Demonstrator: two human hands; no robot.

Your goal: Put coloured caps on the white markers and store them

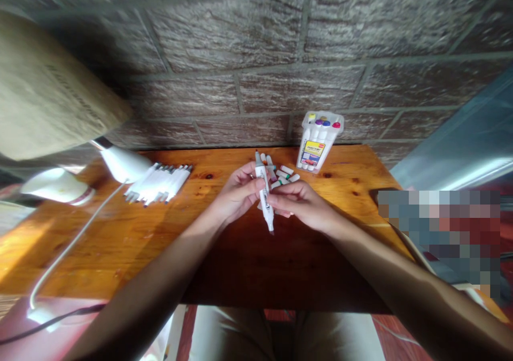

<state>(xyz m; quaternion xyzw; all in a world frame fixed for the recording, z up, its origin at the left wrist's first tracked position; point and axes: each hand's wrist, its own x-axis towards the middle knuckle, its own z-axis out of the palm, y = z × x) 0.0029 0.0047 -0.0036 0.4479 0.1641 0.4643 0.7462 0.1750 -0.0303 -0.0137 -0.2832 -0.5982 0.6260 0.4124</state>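
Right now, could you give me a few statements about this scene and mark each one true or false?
1. The left hand and the right hand hold one white marker pen above the brown wooden table. True.
2. The clear plastic marker case lies flat at the table's left edge. False: it stands by the grey-brown brick wall, right of the hands.
3. A row of white markers lies on the table, left of the hands. True.
4. That wall is smooth white plaster. False: its bricks are rough and grey-brown.

Table (240, 265) front open; loose markers (285, 172) centre, marker row (158, 183) left, marker box (318, 142) right (by wall (260, 94)).
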